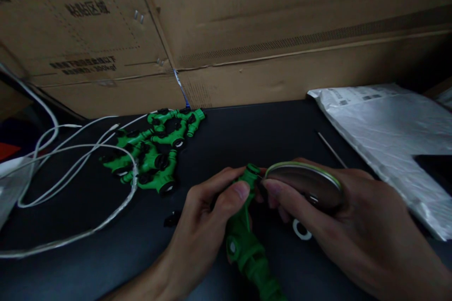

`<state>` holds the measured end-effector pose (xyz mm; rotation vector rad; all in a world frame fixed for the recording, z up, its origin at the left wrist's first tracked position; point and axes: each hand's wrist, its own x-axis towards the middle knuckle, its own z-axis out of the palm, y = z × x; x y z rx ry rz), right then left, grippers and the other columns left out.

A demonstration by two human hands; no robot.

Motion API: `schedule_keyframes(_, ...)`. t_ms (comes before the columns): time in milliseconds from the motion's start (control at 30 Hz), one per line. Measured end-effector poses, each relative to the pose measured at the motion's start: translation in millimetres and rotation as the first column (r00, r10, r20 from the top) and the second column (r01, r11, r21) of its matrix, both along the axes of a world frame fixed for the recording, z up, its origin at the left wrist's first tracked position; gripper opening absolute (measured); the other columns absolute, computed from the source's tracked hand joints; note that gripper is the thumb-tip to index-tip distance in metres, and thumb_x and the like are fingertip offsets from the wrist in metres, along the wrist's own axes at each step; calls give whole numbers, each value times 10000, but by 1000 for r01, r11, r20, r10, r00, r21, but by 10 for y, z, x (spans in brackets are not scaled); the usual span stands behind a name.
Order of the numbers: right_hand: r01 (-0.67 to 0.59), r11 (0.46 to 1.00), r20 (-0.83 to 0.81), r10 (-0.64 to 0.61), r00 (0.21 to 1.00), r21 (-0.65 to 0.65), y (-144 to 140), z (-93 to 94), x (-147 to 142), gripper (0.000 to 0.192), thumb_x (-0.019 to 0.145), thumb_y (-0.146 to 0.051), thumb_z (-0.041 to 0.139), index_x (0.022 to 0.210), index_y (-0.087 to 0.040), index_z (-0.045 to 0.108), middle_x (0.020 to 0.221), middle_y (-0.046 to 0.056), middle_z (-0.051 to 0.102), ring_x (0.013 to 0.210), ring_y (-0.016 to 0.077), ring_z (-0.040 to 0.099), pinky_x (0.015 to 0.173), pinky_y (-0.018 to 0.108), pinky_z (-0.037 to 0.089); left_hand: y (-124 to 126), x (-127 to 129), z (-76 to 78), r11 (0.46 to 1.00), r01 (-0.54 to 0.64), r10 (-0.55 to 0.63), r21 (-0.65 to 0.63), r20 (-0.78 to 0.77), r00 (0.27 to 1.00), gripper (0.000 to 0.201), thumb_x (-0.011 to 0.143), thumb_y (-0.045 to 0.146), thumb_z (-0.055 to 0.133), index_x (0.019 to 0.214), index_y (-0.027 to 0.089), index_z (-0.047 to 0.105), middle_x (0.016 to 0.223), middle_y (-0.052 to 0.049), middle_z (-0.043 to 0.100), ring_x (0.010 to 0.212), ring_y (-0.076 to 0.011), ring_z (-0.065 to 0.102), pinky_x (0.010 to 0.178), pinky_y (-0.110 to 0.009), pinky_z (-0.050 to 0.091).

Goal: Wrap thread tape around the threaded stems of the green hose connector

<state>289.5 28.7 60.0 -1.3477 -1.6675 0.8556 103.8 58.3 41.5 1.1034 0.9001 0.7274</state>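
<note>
Both hands (208, 216) closed: green fitting (247, 240) left, round tin (307, 186) right

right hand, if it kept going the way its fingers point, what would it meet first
The right hand points left, so it would probably first meet the green fitting held in the left hand, which its fingertips already seem to touch.

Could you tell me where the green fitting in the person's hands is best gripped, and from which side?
Probably by its upper stem, from the left. The green fitting stands tilted, its top port toward the round metal tin that the right hand holds against it, so the right side is taken. The left hand already wraps the stem there, thumb across the front.
</note>
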Motion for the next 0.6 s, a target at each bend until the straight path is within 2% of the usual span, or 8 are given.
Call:
schedule_keyframes(100, 7, 998, 31, -9, 999, 61, 5, 3, -21, 261, 995, -289, 604, 739, -241, 612, 628, -58, 629, 536, 97, 562, 487, 192, 420, -8, -2, 6, 999, -2, 4, -51, 38, 999, 391, 969, 547, 589, 868, 178, 669, 575, 25, 584, 433, -70, 435, 402, -170, 326)
schedule_keyframes(233, 10, 995, 53, -16, 998, 101, 0, 29, -24, 250, 991, -274, 609, 743, -246, 626, 616, -78, 635, 520, 79, 571, 473, 166, 414, -6, 8, 18, 999, -9, 10, 32, -6, 1000, 373, 977, 512, 595, 865, 173, 703, 537, 23, 577, 434, -72, 416, 409, -181, 313)
schedule_keyframes(400, -16, 987, 15, 14, 1000, 160, 6, 62, -26, 250, 975, -191, 614, 733, -251, 599, 600, -106, 612, 486, 53, 556, 465, 132, 417, -11, 23, 39, 991, -49, 57, 123, -63, 996, 370, 967, 502, 609, 877, 180, 768, 531, -3, 548, 664, -154, 565, 539, -207, 415)
schedule_keyframes(500, -18, 984, 42, 11, 999, 178, 5, 67, -26, 253, 968, -157, 613, 735, -251, 587, 599, -113, 601, 476, 49, 547, 484, 124, 435, 2, 21, 61, 985, -44, 61, 167, -99, 993, 359, 975, 485, 602, 921, 184, 792, 599, -16, 566, 748, -168, 571, 600, -220, 444)
schedule_keyframes(600, -12, 980, 70, -2, 998, 199, -5, 45, -27, 247, 972, -175, 609, 738, -247, 578, 586, -106, 584, 458, 54, 529, 475, 134, 436, 13, 11, 65, 976, -37, 65, 214, -128, 990, 325, 991, 454, 594, 950, 202, 794, 768, -27, 637, 794, -155, 573, 677, -226, 467)
